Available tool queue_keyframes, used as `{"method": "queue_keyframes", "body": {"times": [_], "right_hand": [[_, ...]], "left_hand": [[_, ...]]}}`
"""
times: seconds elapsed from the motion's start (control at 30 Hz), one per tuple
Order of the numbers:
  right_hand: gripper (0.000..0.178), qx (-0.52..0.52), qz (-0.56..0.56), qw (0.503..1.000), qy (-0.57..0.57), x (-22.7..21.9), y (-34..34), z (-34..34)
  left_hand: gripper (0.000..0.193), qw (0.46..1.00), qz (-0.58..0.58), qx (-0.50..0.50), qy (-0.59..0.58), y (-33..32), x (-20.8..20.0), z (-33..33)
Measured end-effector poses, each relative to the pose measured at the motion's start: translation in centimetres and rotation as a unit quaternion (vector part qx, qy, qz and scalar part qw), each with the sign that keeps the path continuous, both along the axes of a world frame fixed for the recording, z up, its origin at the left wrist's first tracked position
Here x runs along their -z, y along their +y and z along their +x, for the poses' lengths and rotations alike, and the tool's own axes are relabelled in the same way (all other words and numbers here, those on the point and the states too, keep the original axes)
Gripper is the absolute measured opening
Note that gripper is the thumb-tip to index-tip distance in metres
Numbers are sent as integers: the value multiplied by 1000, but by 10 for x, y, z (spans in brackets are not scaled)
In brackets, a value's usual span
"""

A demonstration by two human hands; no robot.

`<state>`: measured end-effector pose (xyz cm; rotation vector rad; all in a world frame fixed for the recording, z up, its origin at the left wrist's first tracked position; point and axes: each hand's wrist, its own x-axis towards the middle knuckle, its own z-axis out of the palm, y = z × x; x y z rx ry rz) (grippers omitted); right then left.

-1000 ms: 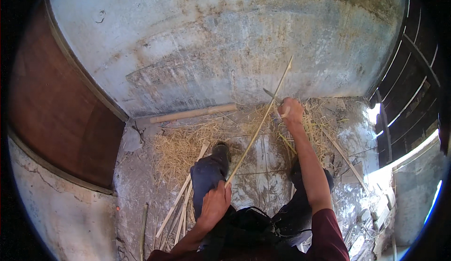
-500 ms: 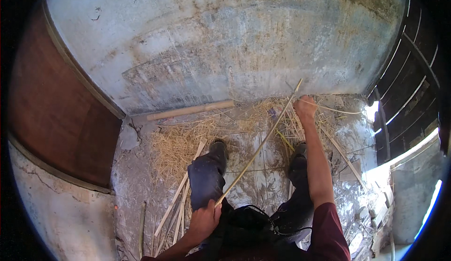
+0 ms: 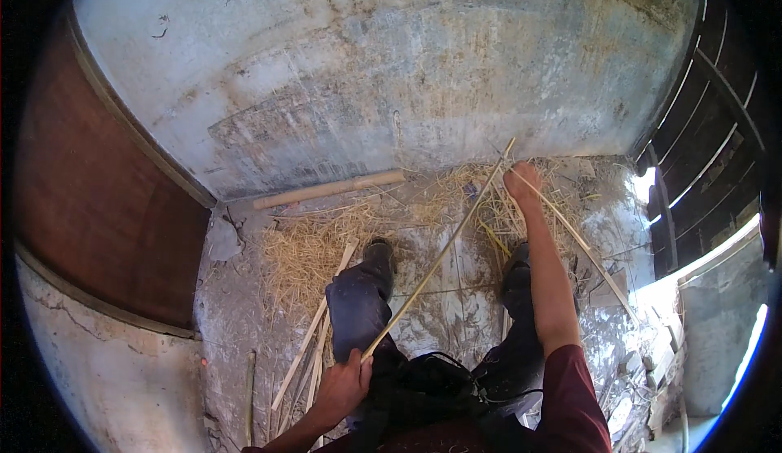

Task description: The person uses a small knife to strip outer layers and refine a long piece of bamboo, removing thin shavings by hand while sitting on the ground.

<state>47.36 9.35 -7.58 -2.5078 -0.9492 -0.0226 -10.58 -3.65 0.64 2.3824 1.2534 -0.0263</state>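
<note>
My left hand (image 3: pixel 343 385) is closed around the near end of a long bamboo strip (image 3: pixel 436 267), beside my left thigh. The strip slants away from me, up to the right, between my legs. My outstretched right hand (image 3: pixel 522 179) is closed at its far end on what looks like a knife; a thin grey blade (image 3: pixel 498 150) crosses the strip there, and the handle is hidden in the fist. A pale thin sliver (image 3: pixel 556 209) runs from beside the right fist down to the right, overlapping a strip on the floor.
Shavings (image 3: pixel 305 253) are heaped left of my left boot (image 3: pixel 378 255), with more by the right boot. Several split strips (image 3: pixel 314 323) lie beside my left leg. A bamboo pole (image 3: pixel 330 189) rests along the stained wall (image 3: pixel 423 70). Rubble (image 3: pixel 652 367) lies at right, below dark slats (image 3: pixel 705 151).
My left hand and the strip's near end have shifted slightly left and down. The right fist moved slightly left; the sliver beside it swung from pointing right to slanting downward.
</note>
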Motion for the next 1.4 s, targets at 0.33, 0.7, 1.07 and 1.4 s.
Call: {"method": "queue_keyframes", "body": {"times": [0.33,0.7,1.07,1.4], "right_hand": [[43,-134,63,925,349,14,-3,29],[26,-162,157,895,385,-14,-10,6],[29,-144,277,777,547,-41,-40,27],[33,-197,-57,971,121,-81,-66,-14]], "left_hand": [[32,1000,-5,0,-12,3,-11,-3],[35,996,-43,-14,-83,18,12,4],[43,942,-254,-22,-218,63,19,15],[47,955,-148,-98,-238,86,12,26]]}}
